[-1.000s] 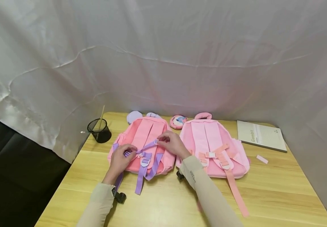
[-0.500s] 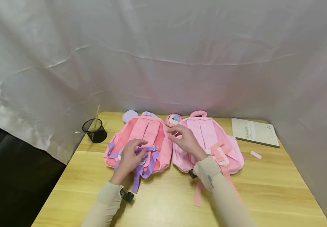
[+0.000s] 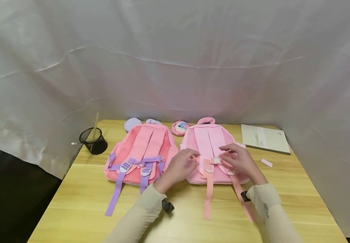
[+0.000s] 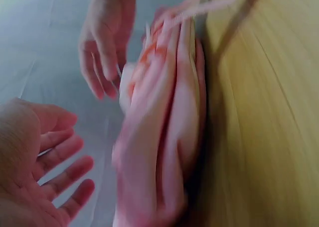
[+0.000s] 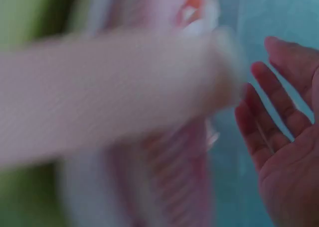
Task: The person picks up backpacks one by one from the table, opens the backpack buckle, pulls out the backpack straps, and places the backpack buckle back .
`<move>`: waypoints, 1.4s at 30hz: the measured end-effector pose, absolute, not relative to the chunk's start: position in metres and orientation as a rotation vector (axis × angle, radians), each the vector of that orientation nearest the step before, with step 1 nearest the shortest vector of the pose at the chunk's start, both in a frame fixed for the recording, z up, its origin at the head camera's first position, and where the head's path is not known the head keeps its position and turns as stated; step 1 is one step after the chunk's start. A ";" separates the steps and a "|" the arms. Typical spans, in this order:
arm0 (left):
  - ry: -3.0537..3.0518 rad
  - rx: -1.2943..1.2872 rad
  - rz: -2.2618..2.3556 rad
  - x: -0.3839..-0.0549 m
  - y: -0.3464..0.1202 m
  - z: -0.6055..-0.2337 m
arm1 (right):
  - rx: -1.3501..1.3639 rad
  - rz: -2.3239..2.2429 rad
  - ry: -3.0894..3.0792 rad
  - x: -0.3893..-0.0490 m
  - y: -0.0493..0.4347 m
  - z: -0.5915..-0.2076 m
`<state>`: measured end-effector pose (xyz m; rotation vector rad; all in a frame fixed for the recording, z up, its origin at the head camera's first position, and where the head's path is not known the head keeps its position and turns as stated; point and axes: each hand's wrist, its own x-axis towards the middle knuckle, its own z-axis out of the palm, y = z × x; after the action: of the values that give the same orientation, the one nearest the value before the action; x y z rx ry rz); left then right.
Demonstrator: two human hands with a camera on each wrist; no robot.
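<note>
Two small backpacks lie side by side, strap side up. The right one, a light pink backpack [image 3: 205, 135], has peach straps and a pale chest buckle [image 3: 215, 161] joined across them. My left hand [image 3: 179, 167] hovers over its left edge, fingers loosely bent and holding nothing. Over its right side is my right hand [image 3: 238, 160], also without anything in its fingers. In the left wrist view, the left hand [image 4: 45, 162] appears apart from the bag's side. The coral backpack [image 3: 138, 141] on the left has purple straps, fastened across by a purple strap [image 3: 146, 160].
A black mesh pen cup [image 3: 94, 141] with a brush and a stick stands at the table's left. A book [image 3: 264, 139] and a small pink slip [image 3: 266, 162] lie on the right. Grey cloth [image 3: 175, 67] hangs behind the wooden table [image 3: 223, 222].
Both hands have let go of the coral backpack's purple straps and moved right, over the light pink backpack. The head view has shifted slightly.
</note>
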<state>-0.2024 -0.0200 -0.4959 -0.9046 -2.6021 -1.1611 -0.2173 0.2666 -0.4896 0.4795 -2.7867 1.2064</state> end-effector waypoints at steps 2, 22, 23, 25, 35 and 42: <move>-2.625 -0.953 -1.106 -0.207 -0.002 -0.497 | 0.515 1.184 -2.801 -0.216 0.273 -0.497; -2.797 -0.827 -1.185 -0.236 0.047 -0.523 | 0.503 1.143 -2.846 -0.228 0.270 -0.536; -2.794 -0.827 -1.193 -0.236 0.046 -0.524 | 0.487 1.160 -2.852 -0.227 0.270 -0.536; -2.787 -0.835 -1.195 -0.236 0.045 -0.527 | 0.443 1.208 -2.858 -0.226 0.269 -0.536; -2.804 -0.832 -1.144 -0.233 0.046 -0.532 | 0.397 1.285 -2.846 -0.222 0.269 -0.537; -2.795 -0.843 -1.061 -0.230 0.048 -0.534 | 0.401 1.241 -2.876 -0.224 0.269 -0.538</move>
<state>-0.2295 0.0478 -0.5339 -0.8432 -2.7953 -1.0613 -0.2236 0.2691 -0.5385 0.4010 -2.8758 1.2414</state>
